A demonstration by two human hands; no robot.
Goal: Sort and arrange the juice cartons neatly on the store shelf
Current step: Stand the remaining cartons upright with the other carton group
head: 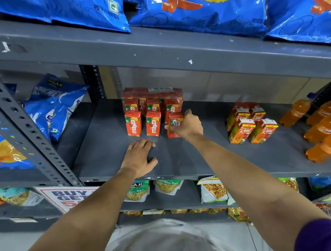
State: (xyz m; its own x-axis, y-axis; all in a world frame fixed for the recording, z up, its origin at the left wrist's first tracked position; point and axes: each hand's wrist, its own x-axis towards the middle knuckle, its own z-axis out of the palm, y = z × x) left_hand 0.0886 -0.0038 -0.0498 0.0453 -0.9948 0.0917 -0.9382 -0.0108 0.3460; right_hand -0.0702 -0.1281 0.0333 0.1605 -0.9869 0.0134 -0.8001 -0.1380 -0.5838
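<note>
Red Maaza juice cartons (133, 126) stand in rows on the grey shelf (202, 162), with a shrink-wrapped pack (151, 92) behind them. My right hand (188, 126) grips one red carton (175, 122) at the right end of the front row, beside the second front carton (153, 126). My left hand (140, 156) lies flat on the shelf in front of the rows, fingers spread, holding nothing. To the right stands a separate group of orange Real juice cartons (251, 123).
Orange drink bottles (325, 128) lie at the shelf's right end. Blue snack bags (56, 111) fill the left bay and blue wafer bags (201, 7) overhang the shelf above. Snack packets (213, 189) and a sale sign (68, 198) sit below.
</note>
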